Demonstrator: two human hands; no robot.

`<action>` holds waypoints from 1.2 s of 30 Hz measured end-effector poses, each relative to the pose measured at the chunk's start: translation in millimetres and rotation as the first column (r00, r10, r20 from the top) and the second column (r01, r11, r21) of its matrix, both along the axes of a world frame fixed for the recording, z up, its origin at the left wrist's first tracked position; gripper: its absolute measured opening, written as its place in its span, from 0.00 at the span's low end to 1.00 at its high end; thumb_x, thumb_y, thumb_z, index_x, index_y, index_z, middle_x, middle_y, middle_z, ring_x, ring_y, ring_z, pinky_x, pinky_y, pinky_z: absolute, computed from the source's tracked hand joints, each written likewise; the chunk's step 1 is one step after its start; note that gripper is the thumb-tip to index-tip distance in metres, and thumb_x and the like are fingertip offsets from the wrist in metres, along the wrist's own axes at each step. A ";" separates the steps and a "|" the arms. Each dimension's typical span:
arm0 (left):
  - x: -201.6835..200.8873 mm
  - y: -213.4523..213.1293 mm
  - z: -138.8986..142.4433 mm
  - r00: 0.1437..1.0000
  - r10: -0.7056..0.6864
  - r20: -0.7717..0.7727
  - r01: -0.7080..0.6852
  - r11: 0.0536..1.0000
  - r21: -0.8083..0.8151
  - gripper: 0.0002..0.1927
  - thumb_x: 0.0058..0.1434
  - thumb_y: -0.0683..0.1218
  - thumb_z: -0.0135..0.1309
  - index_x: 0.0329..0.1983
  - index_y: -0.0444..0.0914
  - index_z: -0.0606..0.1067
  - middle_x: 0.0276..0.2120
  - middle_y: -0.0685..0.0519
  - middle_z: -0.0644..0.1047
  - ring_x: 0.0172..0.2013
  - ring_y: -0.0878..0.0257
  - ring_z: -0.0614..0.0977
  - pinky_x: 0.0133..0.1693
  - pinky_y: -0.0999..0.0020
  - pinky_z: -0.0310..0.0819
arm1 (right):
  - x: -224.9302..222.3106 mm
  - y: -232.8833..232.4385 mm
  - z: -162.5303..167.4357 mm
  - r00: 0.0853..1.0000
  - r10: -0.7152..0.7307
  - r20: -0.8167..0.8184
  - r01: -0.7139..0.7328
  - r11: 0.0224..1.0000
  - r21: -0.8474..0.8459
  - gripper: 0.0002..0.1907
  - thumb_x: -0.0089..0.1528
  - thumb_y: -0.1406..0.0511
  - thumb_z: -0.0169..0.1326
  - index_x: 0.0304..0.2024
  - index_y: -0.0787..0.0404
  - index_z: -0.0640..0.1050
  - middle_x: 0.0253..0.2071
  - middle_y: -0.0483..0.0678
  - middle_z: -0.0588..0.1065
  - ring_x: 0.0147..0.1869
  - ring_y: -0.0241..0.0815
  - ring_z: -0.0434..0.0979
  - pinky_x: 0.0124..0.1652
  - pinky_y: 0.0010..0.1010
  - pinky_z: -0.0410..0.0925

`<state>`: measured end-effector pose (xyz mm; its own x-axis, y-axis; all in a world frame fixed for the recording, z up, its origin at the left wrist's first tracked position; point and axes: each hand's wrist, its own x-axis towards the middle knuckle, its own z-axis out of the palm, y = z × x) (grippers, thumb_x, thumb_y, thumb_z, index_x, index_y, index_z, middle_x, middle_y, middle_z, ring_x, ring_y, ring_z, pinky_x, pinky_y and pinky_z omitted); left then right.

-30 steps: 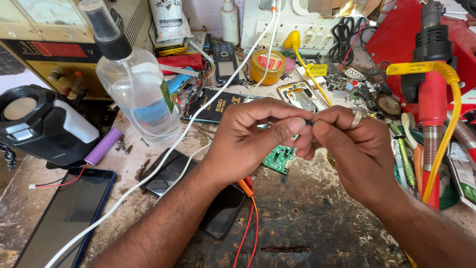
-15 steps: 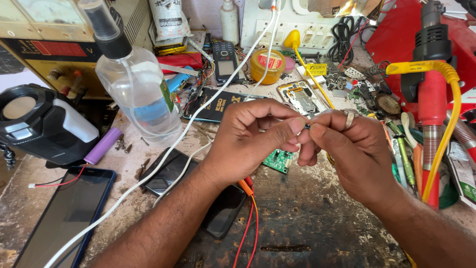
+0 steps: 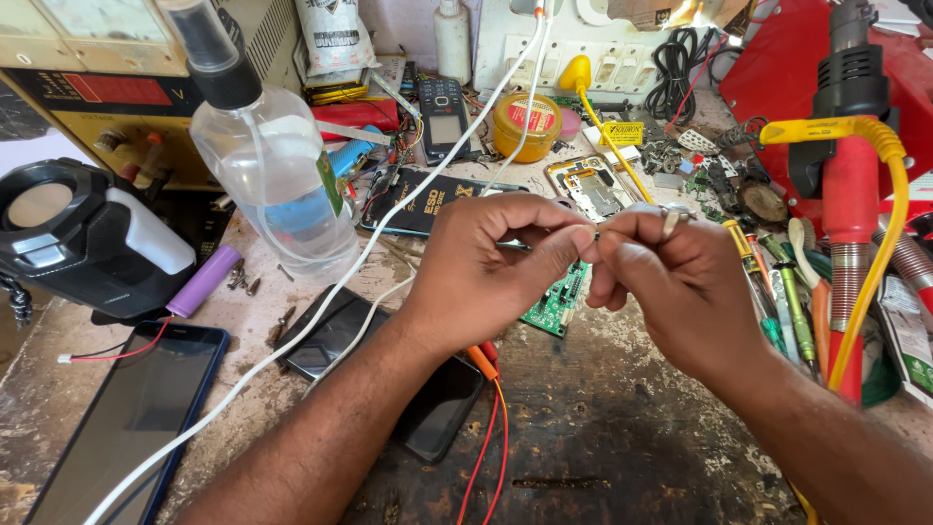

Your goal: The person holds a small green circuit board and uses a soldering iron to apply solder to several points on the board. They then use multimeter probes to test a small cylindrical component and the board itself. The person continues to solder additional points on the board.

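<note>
So both hands are pinched together right over the middle of the bench, fingertips meeting tip to tip. The left hand [image 3: 496, 267] has thumb and forefinger closed on something tiny, and the right hand [image 3: 671, 282] is pinched shut against it from the other side; whatever they're gripping is too small and too hidden by the fingers for me to name, looks like a thin bit of wire or a pin at best. It runs roughly left to right between the two pinches, so neither hand is really nearer, they share it. Both wrists are cocked up, forearms coming in from the bottom corners, and the right one has a ring on it. Directly under the pinch lies a small green circuit board [image 3: 556, 301], just beneath the fingers but not touched as far as I can tell. Red and orange leads [image 3: 489, 408] trail out below the left wrist across a dark phone [image 3: 428, 389]. Further out there's a clear spray bottle [image 3: 277, 185] to the left, a white cable [image 3: 321, 306] crossing the bench, and a red hot-air gun with yellow hose [image 3: 855, 194] off to the right.
</note>
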<state>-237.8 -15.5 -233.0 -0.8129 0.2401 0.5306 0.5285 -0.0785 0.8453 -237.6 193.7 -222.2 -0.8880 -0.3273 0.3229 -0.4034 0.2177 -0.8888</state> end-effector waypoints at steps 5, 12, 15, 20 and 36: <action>-7.5 -4.8 -1.8 0.993 0.096 -0.063 -0.103 0.985 -0.135 0.05 0.66 0.42 0.63 0.42 0.35 0.83 0.34 0.54 0.85 0.32 0.72 0.83 0.35 0.76 0.80 | 0.2 -10.3 4.9 0.996 -0.073 0.041 0.069 0.992 0.101 0.10 0.69 0.64 0.53 0.38 0.62 0.82 0.23 0.42 0.77 0.28 0.28 0.76 0.28 0.21 0.69; -36.8 -30.7 -2.3 0.969 0.003 0.247 -0.096 0.925 0.367 0.05 0.73 0.45 0.49 0.45 0.38 0.74 0.39 0.53 0.75 0.35 0.65 0.82 0.35 0.67 0.84 | 22.0 -50.7 8.2 0.961 0.108 -0.256 0.088 0.756 0.649 0.15 0.61 0.54 0.58 0.43 0.54 0.85 0.30 0.51 0.83 0.26 0.45 0.80 0.30 0.37 0.72; -36.1 -36.8 -3.4 0.951 -0.115 0.289 -0.043 0.872 0.488 0.04 0.71 0.43 0.51 0.45 0.38 0.74 0.40 0.52 0.77 0.37 0.64 0.83 0.38 0.67 0.83 | 29.9 -81.1 5.5 0.864 0.296 -0.407 0.091 0.703 0.705 0.16 0.63 0.55 0.56 0.36 0.61 0.83 0.33 0.56 0.81 0.33 0.54 0.82 0.34 0.45 0.75; -32.3 -41.7 4.1 0.961 -0.151 0.231 0.013 0.860 0.511 0.05 0.70 0.41 0.54 0.47 0.35 0.76 0.41 0.49 0.81 0.40 0.61 0.85 0.44 0.65 0.84 | 25.4 -114.8 1.4 0.943 0.237 -0.231 0.116 0.417 0.902 0.11 0.63 0.61 0.53 0.33 0.60 0.80 0.33 0.55 0.79 0.37 0.56 0.83 0.38 0.46 0.76; -18.8 -14.3 5.9 0.971 -0.195 0.142 0.115 0.891 0.439 0.07 0.69 0.35 0.55 0.49 0.33 0.76 0.47 0.43 0.83 0.47 0.57 0.87 0.49 0.61 0.87 | 13.5 -3.4 24.5 0.988 -0.069 -0.138 0.053 0.992 -0.116 0.15 0.66 0.70 0.50 0.55 0.60 0.67 0.42 0.48 0.77 0.41 0.35 0.82 0.39 0.29 0.77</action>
<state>-256.7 -29.8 -227.1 -0.8738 0.1548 0.4610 0.3251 -0.5191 0.7905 -224.2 190.3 -197.6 -0.8479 -0.2285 0.4784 -0.5160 0.1484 -0.8436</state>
